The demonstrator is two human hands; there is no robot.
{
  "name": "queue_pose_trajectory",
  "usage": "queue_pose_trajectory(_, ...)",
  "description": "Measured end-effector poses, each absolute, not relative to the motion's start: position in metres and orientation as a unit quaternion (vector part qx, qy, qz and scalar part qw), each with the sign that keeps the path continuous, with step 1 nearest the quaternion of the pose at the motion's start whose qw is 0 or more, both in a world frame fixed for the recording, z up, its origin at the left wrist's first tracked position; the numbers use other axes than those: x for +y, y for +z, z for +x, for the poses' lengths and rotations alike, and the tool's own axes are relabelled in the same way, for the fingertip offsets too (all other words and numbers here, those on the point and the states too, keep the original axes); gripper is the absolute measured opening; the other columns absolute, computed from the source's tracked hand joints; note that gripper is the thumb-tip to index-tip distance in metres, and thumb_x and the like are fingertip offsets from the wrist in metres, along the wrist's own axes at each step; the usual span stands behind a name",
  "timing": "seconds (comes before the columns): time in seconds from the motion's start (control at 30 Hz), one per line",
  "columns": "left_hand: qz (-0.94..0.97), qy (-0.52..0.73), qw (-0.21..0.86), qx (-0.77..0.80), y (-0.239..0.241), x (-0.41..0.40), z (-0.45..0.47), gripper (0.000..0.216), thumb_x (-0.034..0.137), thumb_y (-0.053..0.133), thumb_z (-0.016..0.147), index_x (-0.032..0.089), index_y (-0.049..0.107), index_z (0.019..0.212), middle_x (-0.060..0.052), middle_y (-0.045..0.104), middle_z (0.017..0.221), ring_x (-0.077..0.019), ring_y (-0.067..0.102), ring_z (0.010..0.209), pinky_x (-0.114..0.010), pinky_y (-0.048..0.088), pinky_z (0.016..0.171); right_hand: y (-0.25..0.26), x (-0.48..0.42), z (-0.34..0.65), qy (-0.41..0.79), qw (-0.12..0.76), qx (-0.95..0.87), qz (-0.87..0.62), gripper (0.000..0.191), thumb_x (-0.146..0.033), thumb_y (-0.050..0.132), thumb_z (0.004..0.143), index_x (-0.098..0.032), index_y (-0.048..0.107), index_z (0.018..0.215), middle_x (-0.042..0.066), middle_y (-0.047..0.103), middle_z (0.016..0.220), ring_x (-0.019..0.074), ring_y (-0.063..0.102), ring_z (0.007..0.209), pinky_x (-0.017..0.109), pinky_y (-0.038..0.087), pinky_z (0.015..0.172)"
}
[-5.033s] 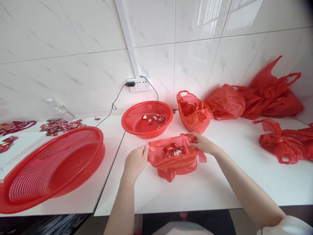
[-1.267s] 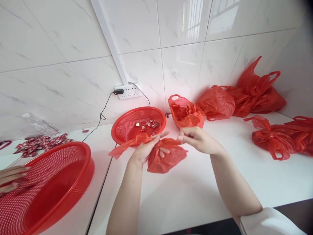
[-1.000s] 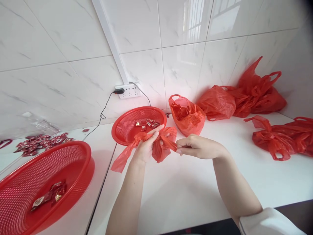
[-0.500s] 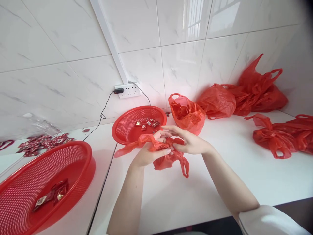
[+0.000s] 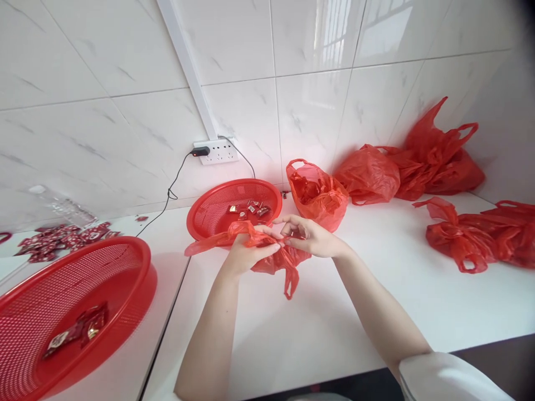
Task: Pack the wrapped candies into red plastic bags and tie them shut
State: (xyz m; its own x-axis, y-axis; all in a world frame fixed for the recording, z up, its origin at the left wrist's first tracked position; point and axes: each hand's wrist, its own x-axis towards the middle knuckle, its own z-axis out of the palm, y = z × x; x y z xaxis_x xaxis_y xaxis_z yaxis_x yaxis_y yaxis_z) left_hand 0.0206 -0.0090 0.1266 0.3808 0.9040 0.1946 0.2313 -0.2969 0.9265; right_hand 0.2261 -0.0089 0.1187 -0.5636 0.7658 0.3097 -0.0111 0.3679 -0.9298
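Note:
Both my hands are on a red plastic bag (image 5: 270, 263) held above the white table. My left hand (image 5: 246, 255) is closed on its gathered upper part, and one long handle sticks out to the left. With thumb and fingers pinched, my right hand (image 5: 310, 236) grips the bag's twisted plastic near its middle. The other handle loop dangles below. What the bag contains is hidden. Just behind my hands stands a small red basket (image 5: 196, 220) with several wrapped sweets (image 5: 251, 208). Right of it is an open red bag (image 5: 321, 195) holding crumpled red plastic.
A larger red basket (image 5: 144, 262) with a few packets (image 5: 77, 328) stands at left. Behind it lie a pile of red packets (image 5: 58, 239) and a clear plastic bottle (image 5: 67, 206). Filled red bags (image 5: 368, 172) line the wall; knotted bags (image 5: 463, 236) lie at right. A cable (image 5: 170, 192) runs from the socket.
My hands and the bag have shifted slightly left. My right hand's fingers have drawn into a tighter pinch on the plastic, and the hanging handle has swung left.

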Motion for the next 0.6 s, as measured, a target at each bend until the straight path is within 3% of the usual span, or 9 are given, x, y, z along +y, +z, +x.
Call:
queue_pose_trajectory(0.13, 0.715, 0.507, 0.232, 0.422, 0.123, -0.013, 0.031, 0.011, 0.018, 0.064, 0.078, 0.024, 0.070, 0.085, -0.003, 0.069, 0.092, -0.0206, 0.063, 0.092, -0.037, 0.044, 0.093, 0.118, -0.011, 0.220, 0.514, 0.420, -0.691, -0.286, 0.046, -0.024, 0.066, 0.083, -0.019, 0.052, 0.127, 0.002, 0.064, 0.088, 0.0135, 0.061, 0.080, 0.030, 0.050, 0.078)
queue_pose_trajectory(0.27, 0.707, 0.554, 0.166, 0.407, 0.126, -0.023, 0.039, 0.020, 0.017, 0.059, 0.083, 0.027, 0.072, 0.093, -0.003, 0.066, 0.099, -0.0203, 0.061, 0.095, -0.032, 0.046, 0.088, 0.121, -0.012, 0.219, 0.616, 0.412, -0.618, -0.262, 0.041, -0.040, 0.061, 0.088, -0.017, 0.061, 0.121, 0.006, 0.068, 0.091, 0.0157, 0.065, 0.083, 0.030, 0.053, 0.075)
queue_pose_trajectory(0.37, 0.732, 0.527, 0.170, 0.396, 0.131, -0.030, 0.038, 0.020, 0.017, 0.059, 0.083, 0.028, 0.073, 0.092, -0.003, 0.063, 0.095, -0.0192, 0.060, 0.090, -0.030, 0.047, 0.083, 0.121, -0.010, 0.220, 0.628, 0.396, -0.617, -0.260, 0.036, -0.044, 0.061, 0.086, -0.015, 0.068, 0.106, 0.006, 0.069, 0.086, 0.0144, 0.064, 0.074, 0.026, 0.052, 0.063)
queue_pose_trajectory(0.47, 0.757, 0.499, 0.224, 0.356, 0.133, -0.031, 0.033, 0.019, 0.019, 0.061, 0.083, 0.028, 0.073, 0.094, -0.003, 0.064, 0.093, -0.0191, 0.061, 0.086, -0.030, 0.048, 0.078, 0.121, -0.008, 0.223, 0.589, 0.398, -0.650, -0.268, 0.024, -0.035, 0.068, 0.080, -0.015, 0.068, 0.092, 0.001, 0.066, 0.074, 0.0107, 0.058, 0.059, 0.023, 0.047, 0.054)
queue_pose_trajectory(0.6, 0.768, 0.435, 0.336, 0.328, 0.134, -0.022, 0.025, 0.020, 0.021, 0.063, 0.081, 0.025, 0.073, 0.097, -0.004, 0.068, 0.091, -0.0212, 0.062, 0.084, -0.032, 0.048, 0.076, 0.125, -0.013, 0.225, 0.427, 0.432, -0.725, -0.325, 0.007, -0.023, 0.061, 0.080, -0.018, 0.065, 0.081, 0.001, 0.065, 0.074, 0.0136, 0.058, 0.067, 0.028, 0.048, 0.065)
